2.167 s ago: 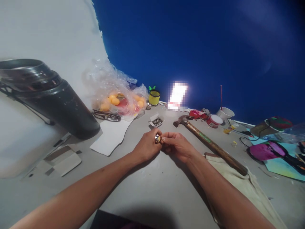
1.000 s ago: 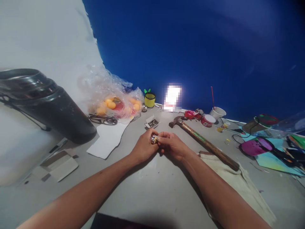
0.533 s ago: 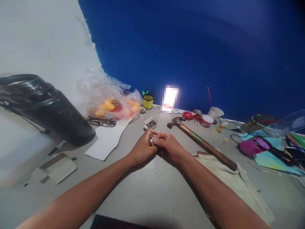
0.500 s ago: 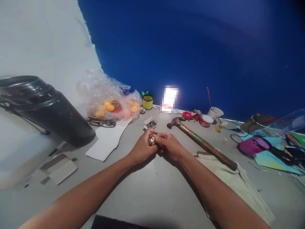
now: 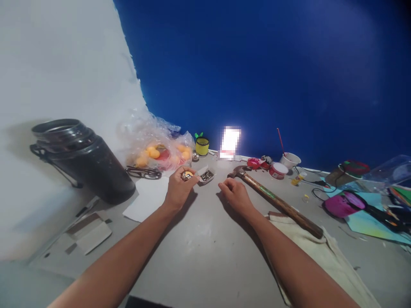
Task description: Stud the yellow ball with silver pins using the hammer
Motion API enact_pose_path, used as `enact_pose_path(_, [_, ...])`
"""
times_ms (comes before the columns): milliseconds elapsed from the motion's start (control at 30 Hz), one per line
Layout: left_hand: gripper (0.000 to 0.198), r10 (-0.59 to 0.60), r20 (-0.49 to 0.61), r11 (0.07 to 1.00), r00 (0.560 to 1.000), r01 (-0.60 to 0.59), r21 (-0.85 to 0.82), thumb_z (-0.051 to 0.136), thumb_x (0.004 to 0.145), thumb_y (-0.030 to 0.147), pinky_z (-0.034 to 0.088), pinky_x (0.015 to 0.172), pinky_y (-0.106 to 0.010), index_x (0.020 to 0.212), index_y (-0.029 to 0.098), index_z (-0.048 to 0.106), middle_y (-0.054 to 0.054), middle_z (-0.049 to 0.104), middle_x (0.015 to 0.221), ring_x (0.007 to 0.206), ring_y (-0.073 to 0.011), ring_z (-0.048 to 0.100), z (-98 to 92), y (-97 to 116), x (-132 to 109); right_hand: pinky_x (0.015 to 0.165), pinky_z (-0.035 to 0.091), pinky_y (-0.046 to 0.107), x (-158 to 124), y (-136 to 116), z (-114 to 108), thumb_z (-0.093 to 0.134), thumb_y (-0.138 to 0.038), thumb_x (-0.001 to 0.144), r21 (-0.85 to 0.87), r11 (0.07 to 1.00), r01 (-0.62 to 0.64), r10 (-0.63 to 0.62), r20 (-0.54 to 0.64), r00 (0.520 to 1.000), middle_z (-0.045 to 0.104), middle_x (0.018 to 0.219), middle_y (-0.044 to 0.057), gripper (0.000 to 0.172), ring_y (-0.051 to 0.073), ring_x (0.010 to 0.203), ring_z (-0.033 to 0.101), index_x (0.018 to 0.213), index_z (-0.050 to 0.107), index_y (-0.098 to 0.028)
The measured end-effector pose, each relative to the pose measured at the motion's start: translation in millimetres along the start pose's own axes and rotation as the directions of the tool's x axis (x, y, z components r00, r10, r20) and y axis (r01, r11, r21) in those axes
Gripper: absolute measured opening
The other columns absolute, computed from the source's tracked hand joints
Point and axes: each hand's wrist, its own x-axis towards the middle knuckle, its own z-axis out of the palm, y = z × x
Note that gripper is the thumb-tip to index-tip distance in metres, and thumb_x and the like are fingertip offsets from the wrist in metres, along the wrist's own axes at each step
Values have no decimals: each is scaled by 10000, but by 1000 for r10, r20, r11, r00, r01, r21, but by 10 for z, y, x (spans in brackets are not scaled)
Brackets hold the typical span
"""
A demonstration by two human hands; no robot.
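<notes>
My left hand (image 5: pixel 180 188) pinches a small orange ball (image 5: pixel 187 175) partly covered with shiny silver pieces. Right beside its thumb lies a small open paper box (image 5: pixel 206 176) full of tiny metal bits, perhaps tacks. My right hand (image 5: pixel 236 194) rests apart on the table with its fingers curled together; whether anything is in them is hidden. A claw hammer (image 5: pixel 276 199) with a wooden handle lies just beyond and right of this hand. Its handle end overlaps a cream cloth (image 5: pixel 316 256).
A black flask (image 5: pixel 86 167) stands at left, near a white sheet (image 5: pixel 147 199), eyeglasses (image 5: pixel 144 173) and a bag of orange balls (image 5: pixel 160 154). Behind are a yellow pot (image 5: pixel 202 146) and a blurred bright screen (image 5: pixel 230 143). A white cup (image 5: pixel 290 160) and purple cup (image 5: pixel 343 204) stand right.
My hands have parted: the left moved left with the ball, and the right moved to the right, away from it. The view has shifted a little.
</notes>
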Motion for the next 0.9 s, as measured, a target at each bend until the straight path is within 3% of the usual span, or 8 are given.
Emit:
enact_pose_path(200, [290, 41, 106, 985, 994, -58, 164, 710, 744, 446, 354, 502, -228, 662, 183, 623, 35, 557, 575, 535, -107, 460, -65, -103, 96, 641, 298, 281, 22, 4, 16, 595, -354, 931, -241, 971, -12, 38, 102, 994, 637, 683, 14, 287, 159, 656, 520, 688, 575, -204])
enact_pose_path(367, [174, 106, 185, 893, 977, -176, 415, 639, 745, 330, 447, 633, -267, 674, 182, 700, -6, 698, 687, 658, -168, 601, -43, 72, 204, 637, 256, 282, 5, -66, 2, 609, -360, 965, -412, 911, 4, 87, 202, 976, 720, 822, 40, 249, 162, 728, 565, 785, 658, -195])
enact_pose_path(467, [191, 165, 401, 707, 901, -392, 589, 593, 754, 253, 473, 746, -286, 790, 206, 775, -34, 784, 877, 828, -218, 682, 56, 235, 360, 635, 244, 286, -3, -108, -9, 601, -365, 978, -458, 889, 19, 96, 226, 970, 742, 875, 51, 238, 167, 757, 584, 838, 692, -195])
enact_pose_path(567, [256, 99, 520, 413, 848, -510, 754, 559, 754, 168, 443, 718, -290, 830, 236, 794, -65, 794, 966, 889, -241, 690, 200, 310, 533, 631, 238, 287, -5, -137, -14, 603, -367, 977, -469, 883, 8, 112, 229, 967, 749, 877, 54, 237, 168, 758, 593, 850, 705, -194])
enact_pose_path(600, [239, 73, 539, 381, 839, -523, 763, 573, 728, 145, 427, 691, -292, 783, 235, 788, -74, 790, 912, 850, -243, 688, 246, 310, 578, 631, 236, 287, -3, -140, -12, 606, -366, 975, -466, 885, 8, 113, 230, 966, 751, 875, 53, 235, 167, 755, 594, 851, 707, -194])
enact_pose_path(767, [182, 19, 622, 305, 783, -597, 742, 580, 700, 111, 360, 640, -316, 613, 215, 700, -98, 725, 716, 716, -244, 652, 367, 225, 642, 628, 229, 289, 6, -129, 1, 617, -361, 961, -453, 892, 15, 103, 236, 966, 756, 858, 48, 225, 168, 750, 604, 836, 707, -197])
enact_pose_path(833, [168, 39, 606, 364, 794, -576, 732, 591, 698, 113, 347, 646, -322, 573, 203, 658, -97, 697, 680, 690, -239, 637, 368, 188, 622, 627, 228, 290, 3, -127, 3, 621, -355, 953, -454, 891, 12, 106, 234, 966, 757, 860, 48, 212, 172, 758, 611, 840, 706, -196])
enact_pose_path(900, [173, 73, 558, 486, 827, -518, 704, 621, 693, 134, 346, 658, -326, 530, 194, 614, -87, 655, 623, 661, -229, 617, 362, 149, 606, 627, 227, 291, -1, -129, 3, 621, -346, 950, -456, 890, 10, 111, 239, 965, 760, 863, 49, 202, 175, 765, 618, 845, 707, -196])
